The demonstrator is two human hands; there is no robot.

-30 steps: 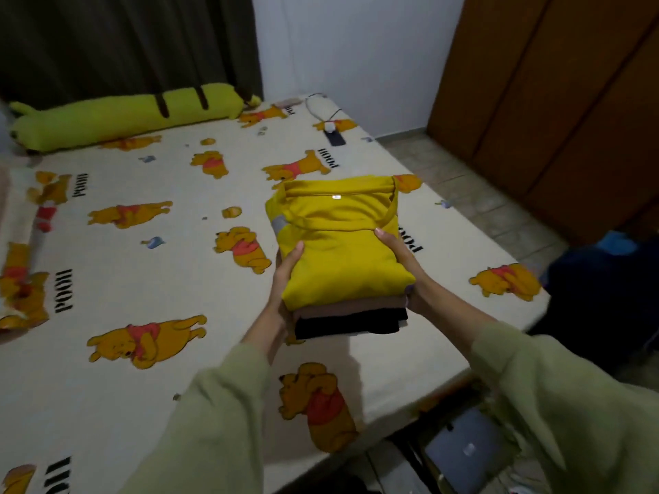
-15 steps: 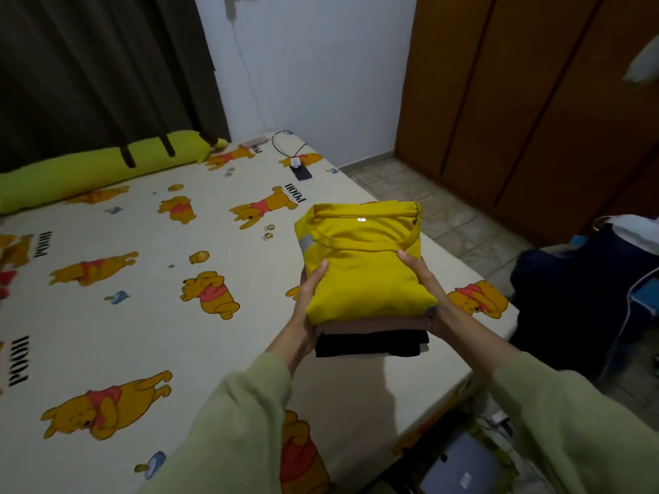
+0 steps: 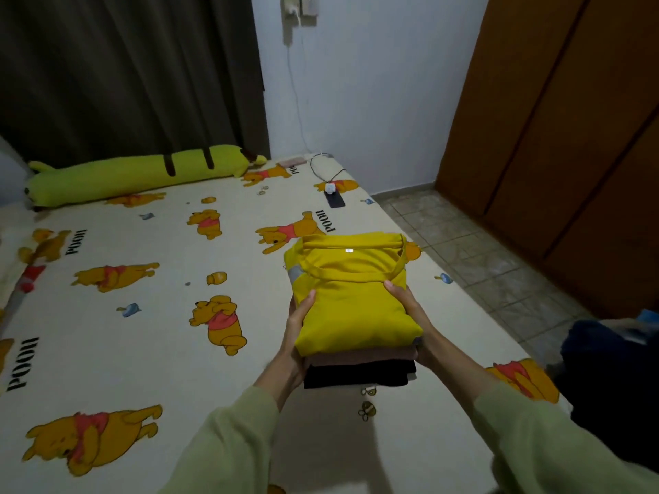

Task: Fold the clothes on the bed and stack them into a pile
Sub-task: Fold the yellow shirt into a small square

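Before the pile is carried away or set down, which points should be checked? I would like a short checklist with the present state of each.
1. Left hand grips the pile's left side: ok.
2. Right hand grips the right side: ok.
3. Yellow garment on top, folded: ok.
4. Pinkish garment and black garment lie aligned beneath: ok.
5. Fingers under the pile: cannot tell.
6. No unfolded clothes on the bed: ok in view.

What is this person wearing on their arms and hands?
Both arms are covered by loose, pale green long sleeves of a soft-looking fabric, ending just short of the wrists. The left hand and right hand are bare: no gloves, and no rings, watch or bracelet can be seen. The sleeves look plain, without visible print or markings.
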